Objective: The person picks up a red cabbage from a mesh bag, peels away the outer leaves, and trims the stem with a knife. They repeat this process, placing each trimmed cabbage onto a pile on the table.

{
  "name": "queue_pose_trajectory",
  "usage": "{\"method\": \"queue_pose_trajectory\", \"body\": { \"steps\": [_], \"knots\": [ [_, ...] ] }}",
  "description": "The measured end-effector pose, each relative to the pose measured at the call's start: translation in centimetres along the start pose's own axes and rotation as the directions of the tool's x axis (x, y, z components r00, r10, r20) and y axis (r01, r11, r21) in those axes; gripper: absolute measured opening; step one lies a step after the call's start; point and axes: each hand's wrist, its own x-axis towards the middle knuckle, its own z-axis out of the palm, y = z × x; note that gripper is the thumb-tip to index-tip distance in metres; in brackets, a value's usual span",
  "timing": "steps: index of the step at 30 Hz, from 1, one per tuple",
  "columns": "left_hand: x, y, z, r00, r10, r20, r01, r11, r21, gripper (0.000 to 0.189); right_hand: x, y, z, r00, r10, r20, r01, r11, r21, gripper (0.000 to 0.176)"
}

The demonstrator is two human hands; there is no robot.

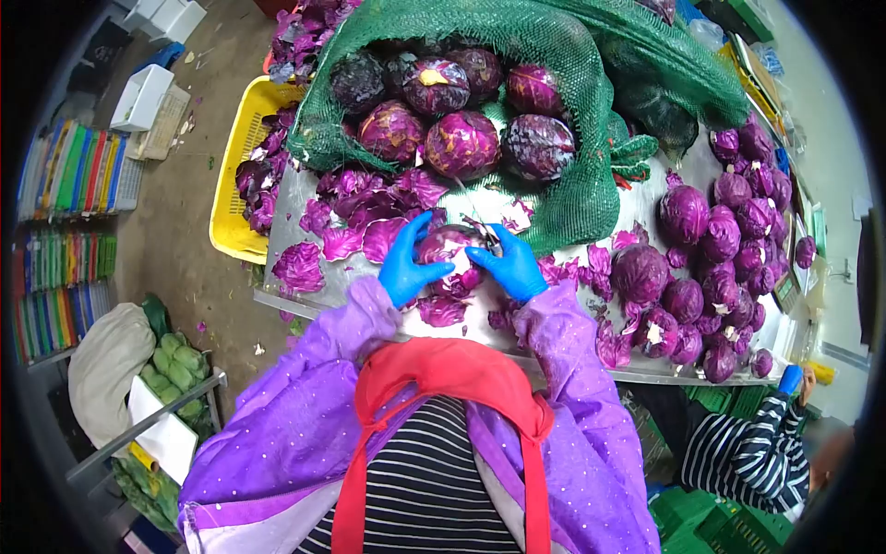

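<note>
Both my hands wear blue gloves and are at a red cabbage (pixel 447 251) on the metal table's near part. My left hand (pixel 412 262) lies along the cabbage's left side, its fingers wrapped round it. From the right, my right hand (pixel 509 265) holds the same cabbage, thumb across its pale, partly peeled face. A thin dark object, too small to make out, shows by the right fingers. Loose purple leaves (pixel 342 242) lie left of the cabbage. Just beyond, a green mesh bag (pixel 580 198) gapes open with several whole cabbages (pixel 462 145) in it.
On the table's right side is a pile of several cabbages (pixel 684 214). A yellow crate (pixel 231 214) with purple leaves stands at the left edge. Another person (pixel 752 450) in striped sleeves is at the lower right, near green crates (pixel 690 519). Green cabbages (pixel 180 367) lie at lower left.
</note>
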Motion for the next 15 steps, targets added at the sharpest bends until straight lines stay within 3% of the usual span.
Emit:
{"method": "queue_pose_trajectory", "body": {
  "steps": [1, 3, 4, 7, 8, 9, 11, 15],
  "knots": [
    [-0.2, -1.6, 0.2, 0.994, 0.112, 0.008, -0.110, 0.959, 0.260, 0.099, -0.1, 0.0, 0.0, 0.999, -0.001, -0.035, 0.000, 1.000, -0.024, 0.045],
    [-0.9, -3.2, 2.1, 0.979, 0.186, -0.082, -0.161, 0.956, 0.245, 0.102, -0.9, 0.5, 0.2, 0.994, 0.015, -0.108, -0.022, 0.997, -0.070, 0.042],
    [-0.7, -2.9, 2.6, 0.984, 0.148, -0.102, -0.137, 0.985, 0.109, 0.100, -1.2, 1.4, 0.4, 0.991, -0.005, -0.131, 0.000, 0.999, -0.037, 0.038],
    [-0.1, -2.3, 1.8, 0.988, 0.153, -0.027, -0.149, 0.982, 0.119, 0.097, -1.3, 3.7, 1.1, 0.960, -0.071, -0.271, 0.056, 0.996, -0.063, 0.033],
    [0.3, -2.3, 1.4, 0.984, 0.181, 0.002, -0.177, 0.962, 0.210, 0.096, -0.8, 4.3, 1.4, 0.943, 0.047, -0.331, -0.037, 0.999, 0.035, 0.027],
    [0.2, -2.3, 1.3, 0.987, 0.156, 0.038, -0.161, 0.965, 0.210, 0.097, -0.2, 4.4, 1.1, 0.914, 0.082, -0.398, -0.133, 0.986, -0.103, 0.024],
    [0.5, -1.7, 1.0, 0.986, 0.120, 0.113, -0.142, 0.967, 0.212, 0.098, 0.8, 7.4, 0.1, 0.910, 0.148, -0.386, -0.297, 0.883, -0.363, 0.025],
    [1.1, -0.7, 0.1, 0.983, 0.056, 0.175, -0.092, 0.974, 0.206, 0.100, -0.4, 4.1, -1.4, 0.976, 0.066, -0.209, -0.110, 0.973, -0.205, 0.047]
  ]
}}
